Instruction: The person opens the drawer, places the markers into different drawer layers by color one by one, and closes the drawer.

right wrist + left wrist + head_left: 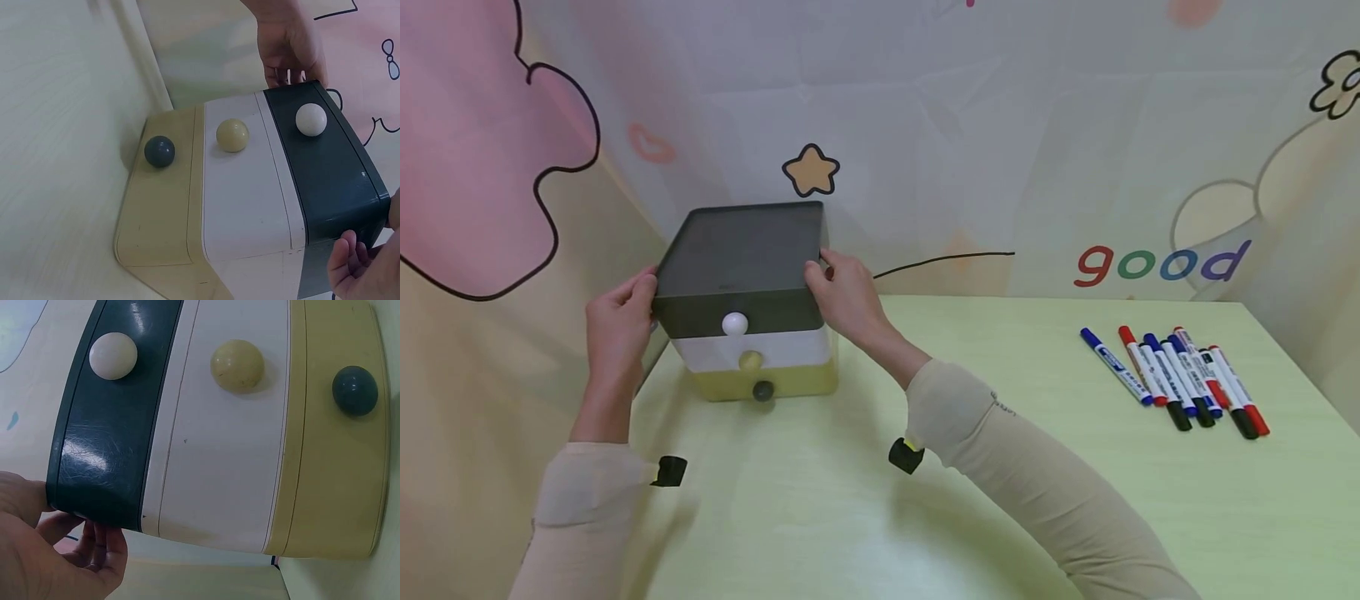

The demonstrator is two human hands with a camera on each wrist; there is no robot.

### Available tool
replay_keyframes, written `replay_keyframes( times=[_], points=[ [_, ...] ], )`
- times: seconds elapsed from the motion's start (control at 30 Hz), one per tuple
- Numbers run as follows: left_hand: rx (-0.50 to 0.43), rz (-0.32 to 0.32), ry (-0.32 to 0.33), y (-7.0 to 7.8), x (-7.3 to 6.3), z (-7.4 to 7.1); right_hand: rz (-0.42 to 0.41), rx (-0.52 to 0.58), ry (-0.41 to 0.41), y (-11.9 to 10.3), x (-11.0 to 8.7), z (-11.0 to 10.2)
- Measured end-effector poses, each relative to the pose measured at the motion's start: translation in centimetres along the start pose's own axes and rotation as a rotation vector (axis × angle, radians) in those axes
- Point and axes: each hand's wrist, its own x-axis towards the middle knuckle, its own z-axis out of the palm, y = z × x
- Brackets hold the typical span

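Observation:
A small three-tier drawer box [737, 250] stands at the back left of the table. Its top drawer is dark green with a white knob [735, 324], the middle one white with a yellow knob [237, 366], the bottom one yellow with a dark knob [159, 151]. All three drawer fronts sit flush. My left hand [617, 325] grips the dark top tier at its left side, thumb by the upper edge and fingers curled against the side wall. On the opposite side my right hand [850, 296] holds the same tier, its fingers bent at the edge.
Several red, blue and black markers [1180, 379] lie in a loose group at the right of the pale green table [775, 517]. A printed cloth [925, 150] hangs behind, and another covers the left side close to my left arm.

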Motion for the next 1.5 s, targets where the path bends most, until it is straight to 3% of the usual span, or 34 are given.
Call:
replay_keyframes(
  times=[1.03, 1.23, 1.5],
  points=[
    [-0.034, 0.000, -0.009, 0.0, -0.1, 0.2, -0.062, 0.011, -0.017, -0.3, -0.4, -1.2],
    [-0.019, 0.017, -0.019, 0.1, -0.6, 0.3, -0.080, 0.010, -0.010, -0.2, -1.0, -1.8],
    [-0.050, 0.085, -0.045, -0.6, -1.8, 1.0, -0.050, 0.028, 0.001, 0.8, -2.1, -2.8]
  ],
)
